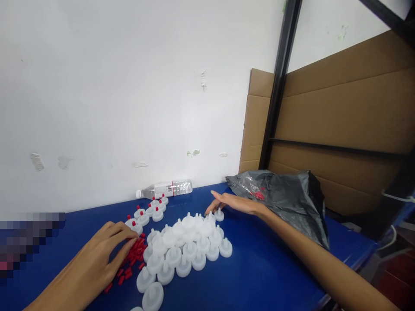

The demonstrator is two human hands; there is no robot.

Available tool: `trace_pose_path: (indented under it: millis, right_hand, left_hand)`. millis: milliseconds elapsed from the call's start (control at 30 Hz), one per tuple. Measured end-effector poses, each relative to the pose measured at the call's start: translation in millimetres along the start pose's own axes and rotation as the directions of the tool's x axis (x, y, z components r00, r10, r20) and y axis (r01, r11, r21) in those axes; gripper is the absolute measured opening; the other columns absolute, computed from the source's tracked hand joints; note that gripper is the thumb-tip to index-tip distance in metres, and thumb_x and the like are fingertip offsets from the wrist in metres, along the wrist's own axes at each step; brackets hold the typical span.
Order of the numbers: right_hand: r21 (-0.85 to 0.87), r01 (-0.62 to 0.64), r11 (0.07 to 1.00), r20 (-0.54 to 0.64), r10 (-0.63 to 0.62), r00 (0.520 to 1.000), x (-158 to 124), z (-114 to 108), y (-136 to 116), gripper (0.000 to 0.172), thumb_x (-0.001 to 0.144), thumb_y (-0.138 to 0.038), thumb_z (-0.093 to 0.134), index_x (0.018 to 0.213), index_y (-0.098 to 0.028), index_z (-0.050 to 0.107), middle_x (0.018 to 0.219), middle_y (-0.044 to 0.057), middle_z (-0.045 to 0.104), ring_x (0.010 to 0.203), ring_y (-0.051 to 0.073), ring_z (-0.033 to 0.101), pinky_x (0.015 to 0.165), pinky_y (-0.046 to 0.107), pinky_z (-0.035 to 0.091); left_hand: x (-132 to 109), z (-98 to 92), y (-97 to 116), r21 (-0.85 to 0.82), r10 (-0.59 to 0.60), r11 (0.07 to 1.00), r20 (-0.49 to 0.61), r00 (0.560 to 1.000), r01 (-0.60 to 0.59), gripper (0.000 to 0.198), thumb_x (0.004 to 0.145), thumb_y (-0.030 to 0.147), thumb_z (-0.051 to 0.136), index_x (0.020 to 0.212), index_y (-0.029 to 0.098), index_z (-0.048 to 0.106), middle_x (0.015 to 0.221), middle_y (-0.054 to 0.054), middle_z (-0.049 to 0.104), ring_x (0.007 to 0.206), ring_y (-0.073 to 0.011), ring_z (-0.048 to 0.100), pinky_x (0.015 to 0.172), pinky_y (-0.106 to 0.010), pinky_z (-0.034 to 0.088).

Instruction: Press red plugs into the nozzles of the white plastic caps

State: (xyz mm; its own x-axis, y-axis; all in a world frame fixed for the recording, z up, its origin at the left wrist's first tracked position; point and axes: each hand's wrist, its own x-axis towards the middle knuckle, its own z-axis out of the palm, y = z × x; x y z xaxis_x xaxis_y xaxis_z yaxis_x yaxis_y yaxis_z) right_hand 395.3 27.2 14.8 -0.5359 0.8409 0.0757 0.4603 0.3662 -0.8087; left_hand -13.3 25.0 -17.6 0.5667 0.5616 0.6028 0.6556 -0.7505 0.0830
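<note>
Viewed from head, forward and down; blue table (259, 276) caught close along lower frame, white wall (129, 86) upper left.

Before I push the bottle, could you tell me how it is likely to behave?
The bottle may roll, since it is round and lies on its side. The wall behind would probably stop it. Clear and ribbed, it looks like thin plastic, so it may dent when squeezed.

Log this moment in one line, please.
left hand: at red caps, grip unclear | right hand: at white spouted lids | red-capped lids: near bottle | bottle: on its side
</note>
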Motion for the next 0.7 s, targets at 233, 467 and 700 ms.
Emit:
trace_pose_path:
  millis: [233,467,700]
  right_hand:
    - [-0.011,-0.009,1.000,0.008,0.010,1.000,-0.3,0.7,-1.3,0.071,0.104,-0.069,0.026,0.099,-0.026,0.083,0.098,0.005,0.078,0.102,0.021,0.067,0.099,0.041,0.047]
    - [-0.003,-0.036,0.999,0.033,0.036,0.999,3.0,1.4,3.6,0.078,0.103,-0.072,0.022,0.104,-0.022,0.083,0.106,0.008,0.077,0.102,0.023,0.065,0.099,0.041,0.045]
    - [0.022,-0.032,0.999,0.046,0.030,0.998,5.5,2.7,6.3,0.078,0.103,-0.073,0.021,0.106,-0.023,0.082,0.108,0.009,0.076,0.104,0.024,0.064,0.097,0.041,0.044]
  left_hand:
    - [-0.1,-1.1,2.8,-0.005,-0.003,1.000,0.018,1.000,0.003,0.032,0.100,0.051,0.053,0.096,0.029,0.075,0.097,-0.002,0.076,0.090,-0.0222,0.072,0.076,-0.029,0.060]
    - [-1.3,0.0,3.5,0.003,-0.074,0.997,0.070,0.995,0.074,0.042,0.101,0.056,0.046,0.097,0.027,0.076,0.098,-0.004,0.075,0.092,-0.0231,0.069,0.079,-0.031,0.058]
    - [-5.3,3.9,-0.9,-0.020,-0.110,0.993,0.146,0.983,0.114,0.036,0.102,0.051,0.048,0.105,0.027,0.074,0.103,-0.004,0.072,0.096,-0.0224,0.066,0.085,-0.031,0.056]
